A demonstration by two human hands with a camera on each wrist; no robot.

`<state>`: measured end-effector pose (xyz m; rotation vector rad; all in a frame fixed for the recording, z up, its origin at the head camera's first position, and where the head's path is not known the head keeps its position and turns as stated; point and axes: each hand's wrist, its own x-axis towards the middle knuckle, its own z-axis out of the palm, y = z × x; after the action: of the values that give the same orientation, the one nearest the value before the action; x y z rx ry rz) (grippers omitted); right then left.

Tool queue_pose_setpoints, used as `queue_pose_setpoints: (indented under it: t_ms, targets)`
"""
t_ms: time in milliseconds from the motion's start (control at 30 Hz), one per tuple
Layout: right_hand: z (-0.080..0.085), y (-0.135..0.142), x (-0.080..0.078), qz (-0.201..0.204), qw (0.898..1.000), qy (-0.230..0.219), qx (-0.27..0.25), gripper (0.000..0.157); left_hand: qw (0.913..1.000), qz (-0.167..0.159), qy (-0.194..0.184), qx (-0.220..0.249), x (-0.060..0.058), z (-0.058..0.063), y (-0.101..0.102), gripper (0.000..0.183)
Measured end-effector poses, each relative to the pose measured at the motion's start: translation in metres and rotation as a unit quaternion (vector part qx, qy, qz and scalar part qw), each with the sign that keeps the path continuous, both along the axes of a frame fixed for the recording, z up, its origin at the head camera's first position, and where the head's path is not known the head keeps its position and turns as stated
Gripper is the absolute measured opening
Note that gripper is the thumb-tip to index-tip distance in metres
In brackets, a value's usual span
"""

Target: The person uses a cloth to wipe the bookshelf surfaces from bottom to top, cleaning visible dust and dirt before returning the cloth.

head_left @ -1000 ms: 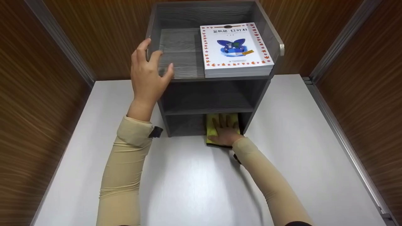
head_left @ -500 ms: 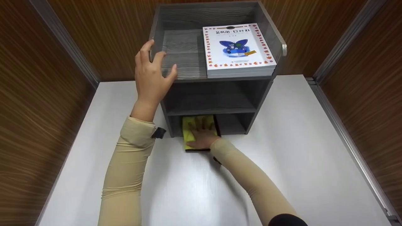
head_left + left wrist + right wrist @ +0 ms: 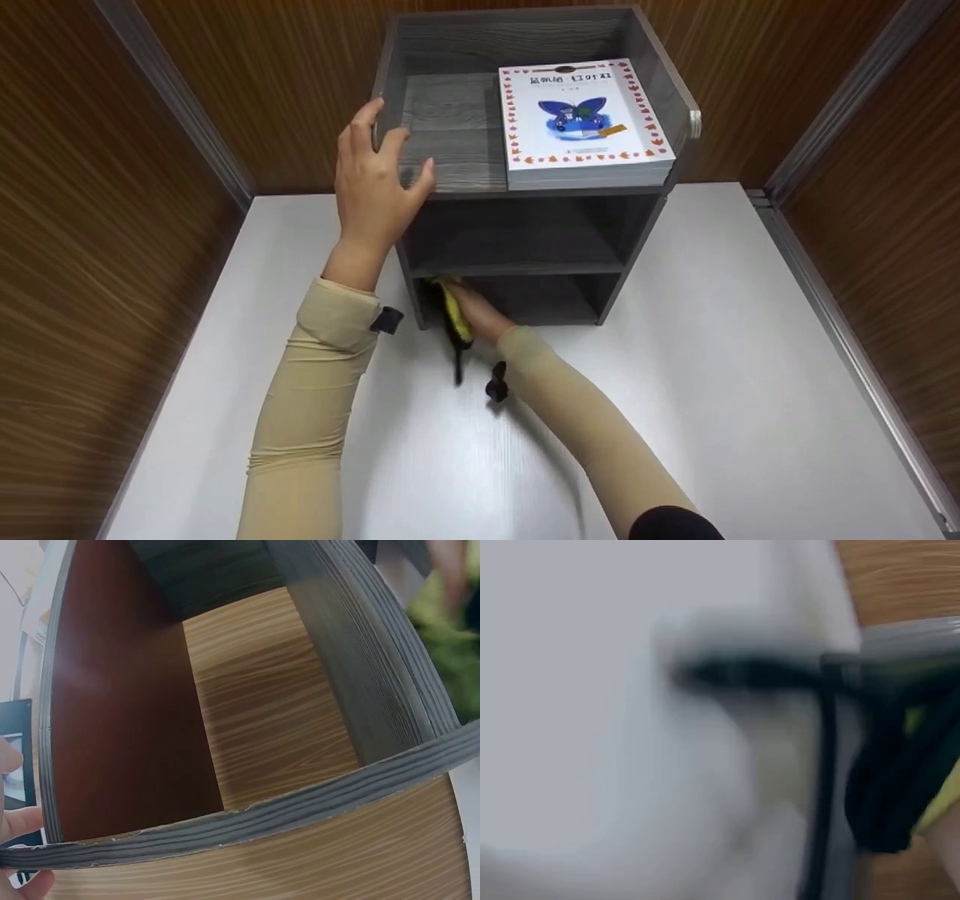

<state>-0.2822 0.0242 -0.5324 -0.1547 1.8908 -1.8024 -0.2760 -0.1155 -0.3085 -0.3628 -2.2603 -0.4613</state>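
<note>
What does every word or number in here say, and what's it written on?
Title on the white paper book with an orange-leaf border: too blurred to read surely.
Tiny line under it: too small.
Tiny line below the blue butterfly picture: too small.
No readable words on the grey wood-look shelf unit or yellow cloth with black edging.

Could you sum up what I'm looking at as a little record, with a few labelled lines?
Furniture: grey cabinet on a white table
Left hand: grips the cabinet's upper left side
Right hand: at the lowest compartment's left end, with the cloth; fingers hidden
Cloth: yellow with black, beside the left inner wall, partly sticking out in front
Books: white stack on the top, right side, butterfly on the cover
Surroundings: wood-patterned walls
</note>
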Motion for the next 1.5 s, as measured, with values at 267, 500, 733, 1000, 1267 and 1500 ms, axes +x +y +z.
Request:
queue_pose_setpoints:
  t_ms: [267,500,733,1000,1267,1500]
  targets:
    - [0.005,-0.03,0.005,0.034,0.998,0.042,-0.019,0.061,1.0,0.0,0.0,0.004,0.0,0.001,0.001,0.042]
    - [0.0,-0.037,0.016,0.029,0.998,0.056,0.01,0.063,0.9999,-0.001,-0.002,0.015,0.001,0.001,-0.001,0.043]
    - [0.004,-0.041,0.026,0.01,0.996,0.085,-0.027,0.053,0.9999,0.001,-0.011,0.012,0.001,0.001,0.0,0.042]
    - [0.008,-0.04,0.02,-0.018,0.993,0.121,-0.003,0.052,0.9999,0.004,-0.007,0.006,0.0,0.001,0.001,0.042]
    - [0.006,-0.038,0.001,-0.05,0.996,0.071,0.002,0.051,1.0,0.007,0.004,0.0,0.002,0.001,0.004,0.04]
    - [-0.006,-0.03,0.0,-0.034,0.997,0.053,0.033,0.045,1.0,0.003,0.004,0.001,0.001,0.0,0.003,0.042]
